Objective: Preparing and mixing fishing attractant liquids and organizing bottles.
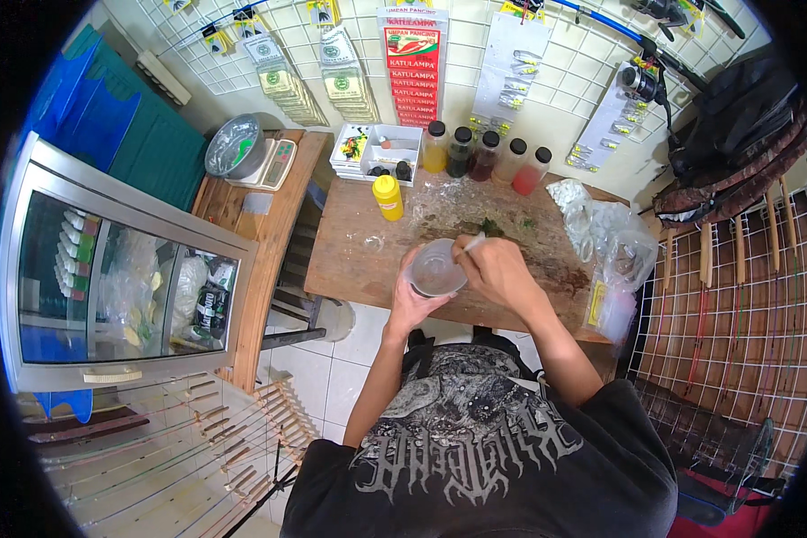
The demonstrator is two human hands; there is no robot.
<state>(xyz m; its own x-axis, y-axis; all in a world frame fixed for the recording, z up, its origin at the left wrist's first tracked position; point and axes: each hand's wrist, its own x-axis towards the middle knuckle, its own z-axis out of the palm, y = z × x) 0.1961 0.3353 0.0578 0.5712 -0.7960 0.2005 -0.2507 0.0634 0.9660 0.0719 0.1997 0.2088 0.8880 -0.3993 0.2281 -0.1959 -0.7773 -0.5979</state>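
My left hand point(409, 303) is wrapped round a clear plastic cup point(434, 269), tilted so that its open mouth shows. A cloudy residue seems to coat its inside. At the cup's right rim, my right hand point(498, 274) is closed on a thin whitish handle point(478, 240); whatever is at its other end is hidden by the fingers. Both hands are above the front part of a wooden table point(359, 269). Just beyond them lie dark green crumbs point(488, 228) on the stained wood. A yellow squeeze bottle point(387, 197) stands to the left of the cup.
Several black-capped bottles of coloured liquid point(486, 156) line the table's back, beside a white box point(378, 152). Plastic bags point(614, 238) lie at the right. A kitchen scale point(276, 164) with a metal bowl point(234, 145) and a glass-fronted cabinet point(125, 278) stand left. Fishing gear hangs around.
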